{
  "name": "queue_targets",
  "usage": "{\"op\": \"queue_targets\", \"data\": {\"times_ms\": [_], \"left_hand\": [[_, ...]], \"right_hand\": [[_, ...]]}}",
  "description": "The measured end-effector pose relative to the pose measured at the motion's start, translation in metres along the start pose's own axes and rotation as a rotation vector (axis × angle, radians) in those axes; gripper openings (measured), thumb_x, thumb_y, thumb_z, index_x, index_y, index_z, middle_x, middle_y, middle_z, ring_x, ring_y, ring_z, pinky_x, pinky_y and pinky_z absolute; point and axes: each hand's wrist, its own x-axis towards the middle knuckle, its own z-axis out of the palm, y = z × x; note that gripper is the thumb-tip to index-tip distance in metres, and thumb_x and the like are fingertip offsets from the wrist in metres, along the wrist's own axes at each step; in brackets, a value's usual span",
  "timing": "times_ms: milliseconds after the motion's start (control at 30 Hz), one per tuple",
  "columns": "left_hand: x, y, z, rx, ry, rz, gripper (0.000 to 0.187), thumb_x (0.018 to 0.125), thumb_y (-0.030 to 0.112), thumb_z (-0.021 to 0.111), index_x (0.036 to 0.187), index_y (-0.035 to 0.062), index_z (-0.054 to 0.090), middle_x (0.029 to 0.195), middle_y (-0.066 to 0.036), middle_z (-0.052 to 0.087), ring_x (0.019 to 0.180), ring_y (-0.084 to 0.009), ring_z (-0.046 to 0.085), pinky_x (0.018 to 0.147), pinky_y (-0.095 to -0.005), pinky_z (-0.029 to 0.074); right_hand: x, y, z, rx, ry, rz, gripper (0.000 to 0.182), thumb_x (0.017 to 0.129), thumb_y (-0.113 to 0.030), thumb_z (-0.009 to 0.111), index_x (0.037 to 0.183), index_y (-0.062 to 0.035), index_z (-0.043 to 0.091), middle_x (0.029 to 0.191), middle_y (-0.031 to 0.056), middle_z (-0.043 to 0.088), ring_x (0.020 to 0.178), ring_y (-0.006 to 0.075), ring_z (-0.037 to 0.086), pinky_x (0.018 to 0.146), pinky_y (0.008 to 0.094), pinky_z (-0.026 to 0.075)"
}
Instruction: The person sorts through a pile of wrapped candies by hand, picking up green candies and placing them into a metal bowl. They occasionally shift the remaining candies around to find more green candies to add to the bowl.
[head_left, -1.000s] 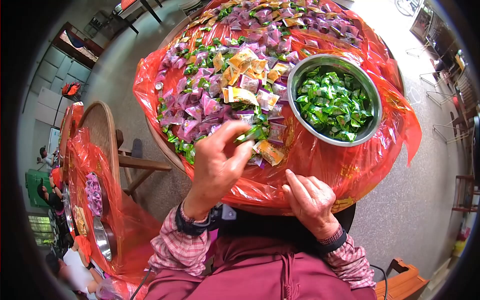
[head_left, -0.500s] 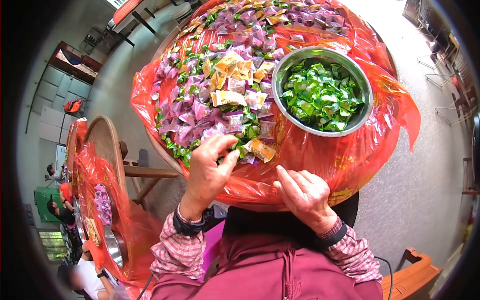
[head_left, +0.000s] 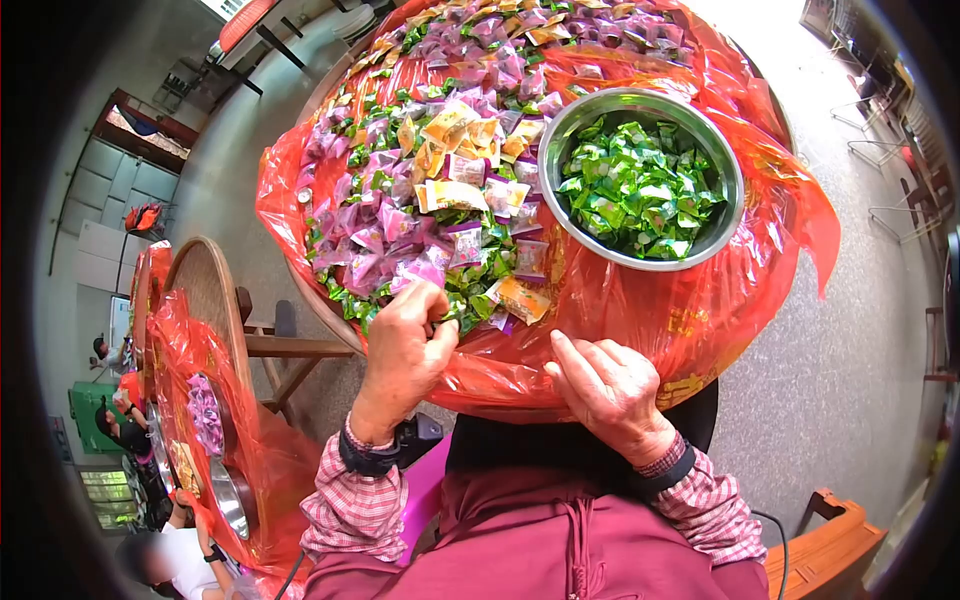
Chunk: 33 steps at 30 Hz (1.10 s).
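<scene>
My left hand point(head_left: 402, 345) is at the near left edge of the candy pile, thumb and forefinger pinched on a green-wrapped candy point(head_left: 447, 321) that its fingers partly cover. Around it lie purple-wrapped candies point(head_left: 365, 236), green-wrapped ones and orange packets point(head_left: 452, 195). One orange packet point(head_left: 521, 299) rests on the red plastic sheet point(head_left: 620, 315) between my hands. My right hand point(head_left: 608, 392) is at the sheet's near edge, fingers loosely stretched, holding nothing visible. Beyond it stands a steel bowl point(head_left: 735, 205) heaped with green-wrapped candies point(head_left: 645, 185).
The red sheet covers a round table, with more mixed candies at the far side. At left, a second red-covered surface point(head_left: 275, 470) holds bowls, one with purple candies point(head_left: 205, 415). People point(head_left: 185, 560) are there. A wooden stool point(head_left: 825, 550) stands at lower right.
My left hand has shifted slightly left and down, and its thumb and forefinger have closed together. The right hand stays in place.
</scene>
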Motion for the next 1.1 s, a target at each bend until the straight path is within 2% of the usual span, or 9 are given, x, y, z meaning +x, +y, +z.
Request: {"op": "queue_targets", "data": {"times_ms": [67, 167, 367, 567, 667, 767, 833, 900, 1100], "left_hand": [[-0.004, 0.000, -0.009, -0.143, 0.016, -0.114, 0.010, 0.085, -0.003, 0.067, 0.085, 0.0007, 0.058, 0.077, -0.001, 0.058, 0.068, -0.0055, 0.058, 0.062, -0.0273, 0.048], [-0.002, 0.006, -0.018, -0.505, -0.009, -0.370, 0.010, 0.089, -0.003, 0.065, 0.087, 0.0028, 0.057, 0.081, 0.001, 0.061, 0.071, -0.0061, 0.061, 0.066, -0.0248, 0.052], [0.023, 0.028, 0.001, -0.744, 0.017, -0.153, 0.010, 0.089, -0.003, 0.065, 0.090, 0.0026, 0.057, 0.079, 0.002, 0.061, 0.072, -0.0053, 0.062, 0.066, -0.0232, 0.049], [0.062, 0.079, 0.007, -0.999, 0.028, 0.131, 0.024, 0.095, -0.005, 0.066, 0.119, 0.0002, 0.062, 0.110, -0.008, 0.072, 0.099, -0.0149, 0.070, 0.092, -0.0292, 0.056], [0.059, 0.071, 0.007, -0.844, 0.156, 0.124, 0.034, 0.097, -0.002, 0.066, 0.130, -0.0003, 0.060, 0.117, -0.007, 0.071, 0.107, -0.0142, 0.069, 0.099, -0.0293, 0.053], [0.036, 0.039, 0.002, -0.249, 0.058, 0.096, 0.027, 0.089, -0.003, 0.071, 0.115, 0.0006, 0.067, 0.109, -0.006, 0.069, 0.088, -0.0132, 0.066, 0.080, -0.0290, 0.054], [0.023, 0.018, 0.012, -0.031, 0.022, 0.160, 0.028, 0.082, -0.001, 0.074, 0.109, -0.0005, 0.067, 0.097, -0.010, 0.065, 0.077, -0.0177, 0.061, 0.071, -0.0323, 0.051], [0.016, 0.009, 0.021, 0.183, 0.052, 0.234, 0.028, 0.080, 0.009, 0.075, 0.104, -0.0007, 0.066, 0.096, -0.017, 0.059, 0.083, -0.0366, 0.061, 0.073, -0.0446, 0.050], [0.018, 0.012, 0.023, 0.237, -0.031, 0.145, 0.019, 0.079, 0.010, 0.074, 0.092, -0.0004, 0.064, 0.094, -0.018, 0.059, 0.085, -0.0414, 0.060, 0.075, -0.0478, 0.048]], "right_hand": [[0.000, 0.000, 0.000, 0.002, 0.002, -0.002, 0.036, 0.086, -0.014, 0.079, 0.116, 0.0045, 0.069, 0.084, 0.0076, 0.067, 0.067, 0.0191, 0.062, 0.059, 0.0315, 0.051], [0.001, 0.000, 0.000, -0.001, 0.006, -0.007, 0.036, 0.086, -0.014, 0.079, 0.116, 0.0046, 0.069, 0.084, 0.0076, 0.067, 0.067, 0.0190, 0.062, 0.059, 0.0315, 0.051], [0.000, 0.000, 0.000, -0.009, 0.010, -0.006, 0.037, 0.087, -0.015, 0.079, 0.116, 0.0046, 0.069, 0.083, 0.0075, 0.066, 0.067, 0.0191, 0.062, 0.058, 0.0313, 0.051], [-0.002, 0.000, 0.001, -0.014, 0.010, -0.004, 0.037, 0.087, -0.015, 0.078, 0.117, 0.0042, 0.068, 0.084, 0.0076, 0.066, 0.068, 0.0196, 0.062, 0.059, 0.0321, 0.051], [-0.002, -0.001, 0.001, -0.012, 0.016, 0.008, 0.036, 0.087, -0.015, 0.078, 0.116, 0.0040, 0.068, 0.084, 0.0074, 0.066, 0.068, 0.0196, 0.062, 0.060, 0.0327, 0.052], [-0.004, 0.001, 0.001, -0.019, 0.020, 0.001, 0.036, 0.087, -0.015, 0.078, 0.116, 0.0040, 0.068, 0.083, 0.0068, 0.065, 0.068, 0.0192, 0.062, 0.060, 0.0326, 0.052], [-0.003, 0.001, 0.002, -0.021, 0.025, -0.015, 0.036, 0.087, -0.015, 0.077, 0.116, 0.0041, 0.068, 0.082, 0.0064, 0.064, 0.068, 0.0189, 0.062, 0.060, 0.0323, 0.051], [-0.001, 0.000, 0.000, -0.015, 0.020, -0.007, 0.036, 0.086, -0.015, 0.078, 0.115, 0.0043, 0.068, 0.081, 0.0057, 0.063, 0.068, 0.0183, 0.061, 0.059, 0.0315, 0.051], [-0.002, 0.001, 0.002, -0.021, 0.028, -0.013, 0.036, 0.086, -0.014, 0.078, 0.115, 0.0042, 0.068, 0.081, 0.0054, 0.063, 0.067, 0.0179, 0.061, 0.059, 0.0311, 0.051]]}}
